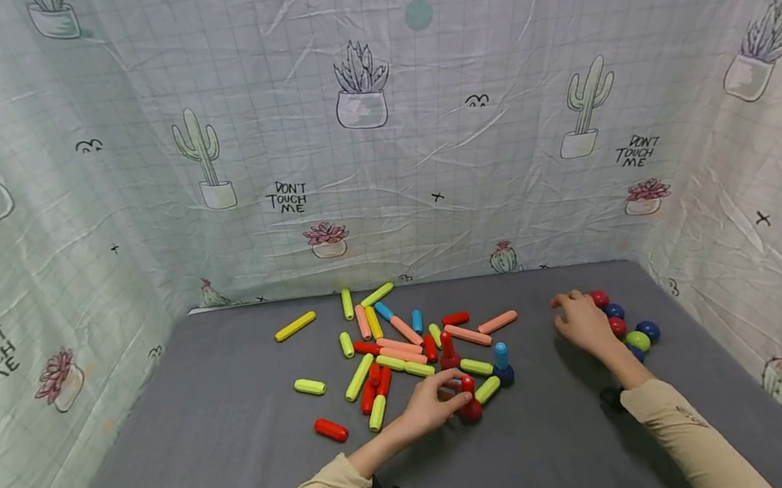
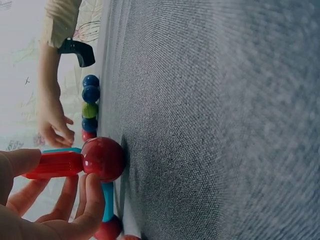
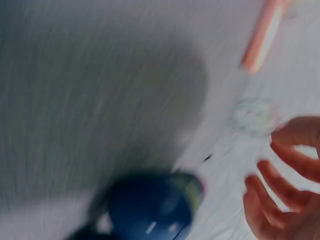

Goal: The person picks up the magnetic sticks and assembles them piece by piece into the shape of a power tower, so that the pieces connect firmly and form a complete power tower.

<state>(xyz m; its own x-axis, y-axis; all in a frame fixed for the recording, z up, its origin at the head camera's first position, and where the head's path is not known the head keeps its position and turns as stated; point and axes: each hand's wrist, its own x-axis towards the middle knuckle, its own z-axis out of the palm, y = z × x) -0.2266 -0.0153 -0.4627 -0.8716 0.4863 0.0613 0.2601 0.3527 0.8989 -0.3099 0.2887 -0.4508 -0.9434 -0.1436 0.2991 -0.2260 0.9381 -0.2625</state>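
Note:
My left hand [image 1: 430,403] pinches a red stick [image 2: 55,165] that stands upright on a red ball [image 2: 104,159] at the near corner of a ball-and-stick frame. In the head view, this frame also has a red ball with an upright red stick [image 1: 447,345] and a dark blue ball [image 1: 505,375] with an upright blue stick [image 1: 502,355]. Lime sticks [image 1: 488,390] run between the balls. My fingers hide the frame's left part. My right hand [image 1: 582,323] hovers apart from a group of loose balls [image 1: 616,326], fingers loosely bent and holding nothing.
Many loose sticks lie left of and behind the frame, among them a yellow stick [image 1: 295,326], a red stick [image 1: 331,430] and a salmon stick [image 1: 498,321]. The grey table [image 1: 168,480] meets a cactus-print curtain [image 1: 377,153] at the back and sides.

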